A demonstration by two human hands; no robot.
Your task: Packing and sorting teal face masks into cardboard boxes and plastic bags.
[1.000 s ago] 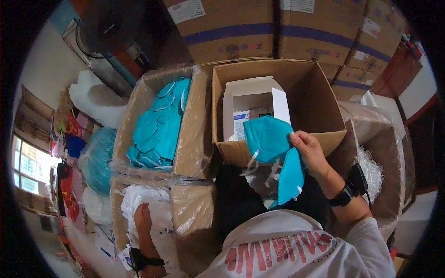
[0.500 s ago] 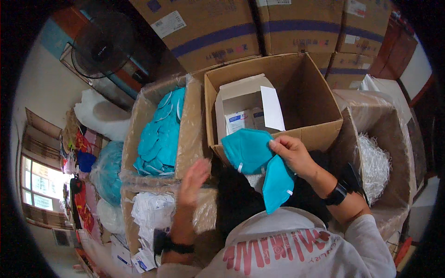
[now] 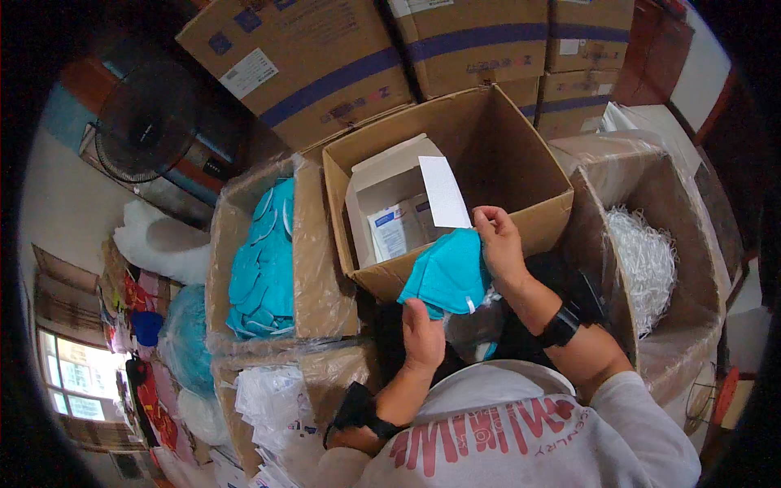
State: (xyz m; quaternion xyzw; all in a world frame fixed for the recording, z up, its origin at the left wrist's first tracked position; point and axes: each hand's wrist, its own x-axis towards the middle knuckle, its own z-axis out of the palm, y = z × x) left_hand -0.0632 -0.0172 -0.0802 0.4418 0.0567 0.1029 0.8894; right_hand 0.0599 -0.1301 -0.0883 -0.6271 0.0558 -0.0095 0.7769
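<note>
Teal folding face masks [image 3: 446, 268], lying one over another, are between my hands in front of a brown carton. My right hand [image 3: 503, 248] pinches their upper right edge. At their lower left corner my left hand [image 3: 423, 335] has its thumb in front, while its other fingers are mostly hidden. Small white tabs show at the masks' lower edge. Just beyond the masks, a small white box [image 3: 360, 224] with a raised flap [image 3: 443, 193] sits inside the brown carton [image 3: 529, 220]. Printed white packets [image 3: 389, 232] lie in that box.
A carton at left holds many teal masks [image 3: 264, 260]. Nearer, another contains clear and white plastic bags [image 3: 272, 407]. White stringy straps [image 3: 641, 264] fill part of the carton at right. Stacked sealed cartons [image 3: 325, 69] stand behind, and a fan [image 3: 146, 122] is far left.
My left hand has come right and up to the masks. The two masks, spread apart before, now overlap. My view has shifted somewhat.
</note>
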